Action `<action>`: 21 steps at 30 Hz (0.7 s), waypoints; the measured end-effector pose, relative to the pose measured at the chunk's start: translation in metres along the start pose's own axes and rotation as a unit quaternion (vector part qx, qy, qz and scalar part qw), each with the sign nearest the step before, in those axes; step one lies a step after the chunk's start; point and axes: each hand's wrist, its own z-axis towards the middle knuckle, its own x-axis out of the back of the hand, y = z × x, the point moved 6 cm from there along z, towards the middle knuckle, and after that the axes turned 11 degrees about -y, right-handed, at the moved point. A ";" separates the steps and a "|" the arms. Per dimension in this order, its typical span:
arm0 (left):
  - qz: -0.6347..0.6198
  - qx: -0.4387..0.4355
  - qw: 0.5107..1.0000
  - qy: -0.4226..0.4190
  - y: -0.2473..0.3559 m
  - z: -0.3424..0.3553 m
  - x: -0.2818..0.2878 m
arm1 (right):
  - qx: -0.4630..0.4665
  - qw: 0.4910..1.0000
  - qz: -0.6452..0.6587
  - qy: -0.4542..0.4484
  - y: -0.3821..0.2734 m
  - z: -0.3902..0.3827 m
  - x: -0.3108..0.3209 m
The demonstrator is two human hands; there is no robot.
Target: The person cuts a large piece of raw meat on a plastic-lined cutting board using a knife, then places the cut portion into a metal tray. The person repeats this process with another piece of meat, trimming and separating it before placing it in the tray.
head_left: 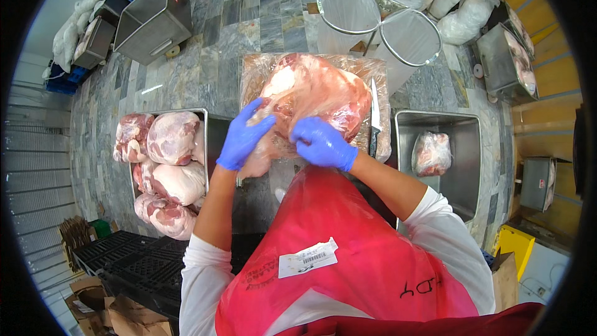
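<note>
A large piece of raw meat point(323, 90) lies in front of me on a work surface covered with clear plastic film point(252, 65). Glossy film also appears to cover much of the meat. My left hand point(245, 137), in a blue glove, rests at the meat's near left side, fingers stretched and thumb apart. My right hand point(323, 143), gloved the same, is closed at the near edge, its curled fingers seeming to grip the film; their tips are partly hidden. A knife point(375, 112) with a black handle lies right of the meat, blade pointing away.
Left of me, a metal tub point(207, 143) is heaped with several large meat pieces point(177, 180). On the right, another metal tub point(438, 117) holds one film-wrapped piece point(431, 154). Beyond stand three hoop-rimmed clear bags point(348, 6) and a wheeled metal bin point(152, 22).
</note>
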 end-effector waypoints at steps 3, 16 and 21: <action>0.147 0.026 0.989 -0.021 -0.001 0.033 -0.035 | 0.010 0.990 -0.104 -0.090 -0.006 -0.007 -0.017; 0.459 0.097 0.882 0.035 -0.031 0.063 -0.052 | -0.315 0.921 -0.202 0.110 0.202 0.004 0.076; 0.408 0.018 0.908 0.090 -0.017 0.071 -0.047 | -0.271 0.938 0.038 0.214 0.197 0.018 0.091</action>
